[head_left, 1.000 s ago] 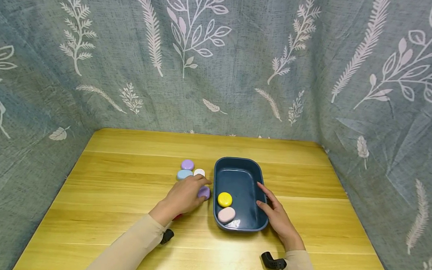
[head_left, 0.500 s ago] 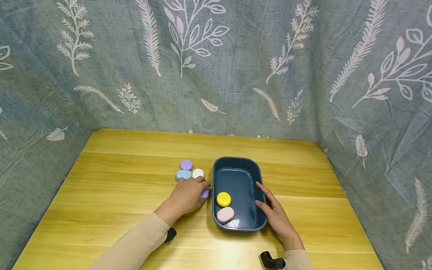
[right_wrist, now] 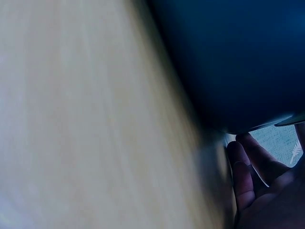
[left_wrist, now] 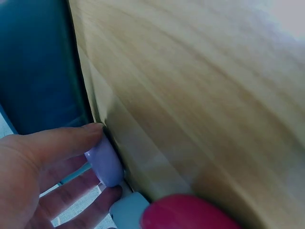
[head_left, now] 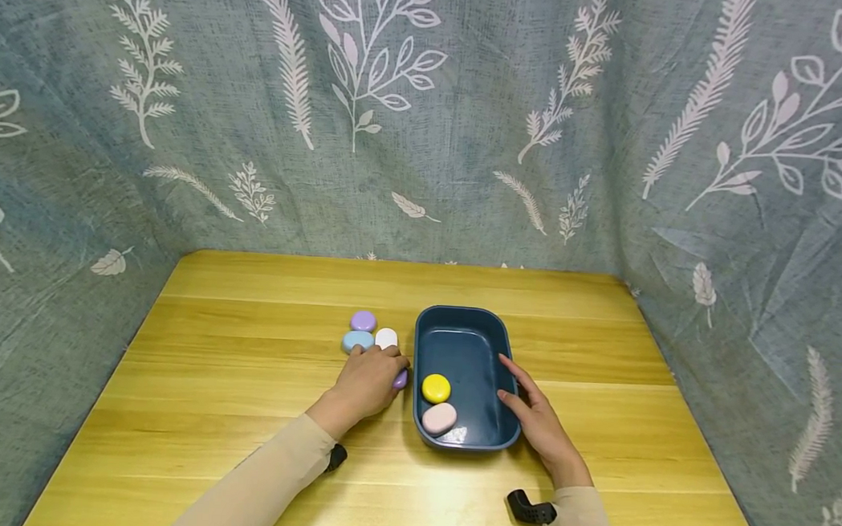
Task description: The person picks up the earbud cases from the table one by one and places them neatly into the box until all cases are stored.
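Note:
My left hand (head_left: 366,382) pinches a purple soap bar (left_wrist: 106,164) between thumb and fingertips, just left of the dark blue bin (head_left: 473,351). In the head view the hand covers most of that purple soap. A red soap bar (left_wrist: 188,212) lies close by in the left wrist view; the hand hides it from above. My right hand (head_left: 544,431) holds the bin's right wall, with thumb and index finger over the rim. Other fingers (right_wrist: 244,183) stay outside, low by the wall. A yellow soap bar (head_left: 436,389) and a pale pink one (head_left: 440,419) sit inside the bin.
Beyond the left hand, a lilac soap bar (head_left: 363,321), a light blue one (head_left: 357,341) and a white one (head_left: 386,338) lie grouped on the wooden table (head_left: 238,413). Patterned curtains (head_left: 426,175) stand behind the table and along both sides.
My left hand has settled around the purple soap bar and shifted slightly towards me, hiding the red edge seen earlier. The right hand and the bin stay in place.

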`<control>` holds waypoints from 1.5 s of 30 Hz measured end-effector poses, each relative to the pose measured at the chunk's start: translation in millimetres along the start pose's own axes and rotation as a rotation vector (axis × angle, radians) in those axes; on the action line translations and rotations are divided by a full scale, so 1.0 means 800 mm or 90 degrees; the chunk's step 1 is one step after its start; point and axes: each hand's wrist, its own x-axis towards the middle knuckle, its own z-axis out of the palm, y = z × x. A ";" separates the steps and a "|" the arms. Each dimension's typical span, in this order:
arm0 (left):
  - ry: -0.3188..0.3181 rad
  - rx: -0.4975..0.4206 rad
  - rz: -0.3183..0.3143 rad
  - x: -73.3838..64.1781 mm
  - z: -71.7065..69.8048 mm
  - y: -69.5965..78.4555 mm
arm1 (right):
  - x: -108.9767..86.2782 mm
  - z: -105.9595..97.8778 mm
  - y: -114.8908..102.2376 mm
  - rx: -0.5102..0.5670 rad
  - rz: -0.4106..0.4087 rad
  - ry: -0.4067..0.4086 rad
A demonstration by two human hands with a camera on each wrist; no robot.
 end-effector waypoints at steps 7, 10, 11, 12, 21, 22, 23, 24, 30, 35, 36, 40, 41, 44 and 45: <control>-0.008 0.001 0.004 0.000 0.000 -0.001 | 0.000 0.001 -0.001 0.000 0.005 0.002; -0.008 -0.001 0.006 0.000 0.001 -0.001 | -0.001 0.001 -0.002 -0.001 0.009 0.003; -0.008 -0.001 0.006 0.000 0.002 -0.001 | -0.001 0.001 -0.002 -0.001 0.010 0.003; -0.008 -0.001 0.007 0.000 0.002 -0.001 | -0.001 0.000 -0.002 0.000 0.011 0.003; -0.006 -0.016 0.010 0.000 -0.004 0.000 | 0.001 -0.001 -0.001 0.005 0.009 0.002; -0.004 -0.019 0.010 0.000 -0.005 0.001 | 0.001 -0.001 -0.001 0.005 0.008 0.001; -0.004 -0.022 0.010 0.000 -0.007 0.001 | 0.001 -0.001 0.000 0.004 0.007 0.001; -0.004 -0.023 0.010 0.001 -0.008 0.001 | 0.001 -0.001 0.000 0.004 0.007 0.001; 0.005 -0.031 0.015 0.001 -0.018 0.003 | 0.000 -0.001 -0.001 0.000 0.002 -0.001; 0.009 -0.028 0.011 0.003 -0.022 0.002 | 0.000 -0.001 0.000 0.000 -0.001 -0.003; 0.009 -0.027 0.010 0.004 -0.022 0.001 | 0.000 -0.001 0.000 0.001 0.000 -0.003; 0.009 -0.022 0.006 0.005 -0.026 0.000 | 0.000 -0.001 -0.001 0.008 0.001 -0.003; 0.008 -0.022 0.005 0.005 -0.027 -0.001 | -0.001 -0.001 -0.002 0.009 -0.001 -0.004; 0.007 -0.027 -0.002 0.005 -0.031 -0.002 | -0.001 -0.001 -0.001 0.009 -0.002 -0.003; 0.006 -0.029 -0.004 0.005 -0.032 -0.002 | -0.001 -0.001 -0.001 0.008 -0.002 -0.004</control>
